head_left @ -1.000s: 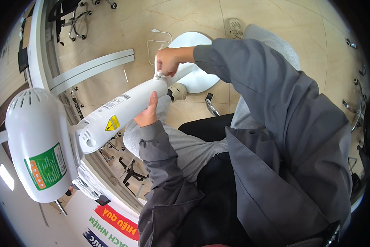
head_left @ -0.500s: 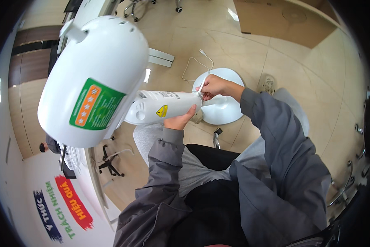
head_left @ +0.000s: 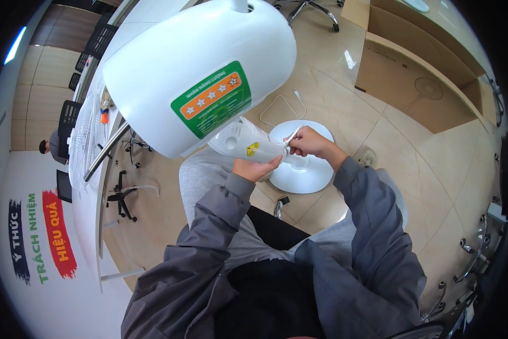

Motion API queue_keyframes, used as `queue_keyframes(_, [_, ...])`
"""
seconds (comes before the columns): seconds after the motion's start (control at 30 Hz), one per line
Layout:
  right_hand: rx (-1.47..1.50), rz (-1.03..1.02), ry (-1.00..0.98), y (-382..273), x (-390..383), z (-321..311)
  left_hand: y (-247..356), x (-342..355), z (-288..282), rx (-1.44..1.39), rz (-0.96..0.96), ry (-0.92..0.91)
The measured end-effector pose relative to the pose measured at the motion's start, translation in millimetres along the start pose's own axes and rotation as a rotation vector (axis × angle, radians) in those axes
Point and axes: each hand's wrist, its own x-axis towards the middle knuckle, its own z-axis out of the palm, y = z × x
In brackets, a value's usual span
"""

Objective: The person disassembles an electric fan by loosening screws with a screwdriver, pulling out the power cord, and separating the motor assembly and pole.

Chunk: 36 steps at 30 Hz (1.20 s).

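Hands [head_left: 256,168] hold wht fan [head_left: 200,65], open cardbd box [head_left: 398,82] beyond

We note an open cardboard carton [head_left: 398,76], upper right, on tiled floor [head_left: 429,175]; black chair base [head_left: 121,195] near white table [head_left: 87,212]; red band [head_left: 53,212] on left wall [head_left: 25,181].

In your view, the motor housing [head_left: 152,96] came nearer the round base [head_left: 310,182], beyond which a carton [head_left: 398,82] appeared.
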Motion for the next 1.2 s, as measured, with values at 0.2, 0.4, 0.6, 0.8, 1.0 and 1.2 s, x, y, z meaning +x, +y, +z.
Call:
queue_keyframes(0.2, [0.33, -0.161, -0.084, -3, -2, 6, -3, -1, -4, 0.0, 0.001, -0.001])
queue_keyframes(0.4, [0.414, -0.078, -0.078, 5, 9, 4, 1, 1, -1, -0.023, -0.004, -0.008])
queue_keyframes(0.6, [0.273, -0.071, 0.045, -5, -1, 10, 4, -2, -2, -0.048, -0.018, 0.011])
queue_keyframes(0.8, [0.181, -0.215, 0.056, -3, -3, 7, 0, -1, -3, -0.054, 0.002, 0.018])
queue_keyframes(1.0, [-0.035, 0.113, 0.066, -30, -21, 6, 1, -2, -3, -0.021, 0.016, 0.03])
queue_keyframes(1.2, [0.307, -0.042, 0.015, 1, 3, 5, 3, -1, -2, -0.016, 0.02, 0.021])
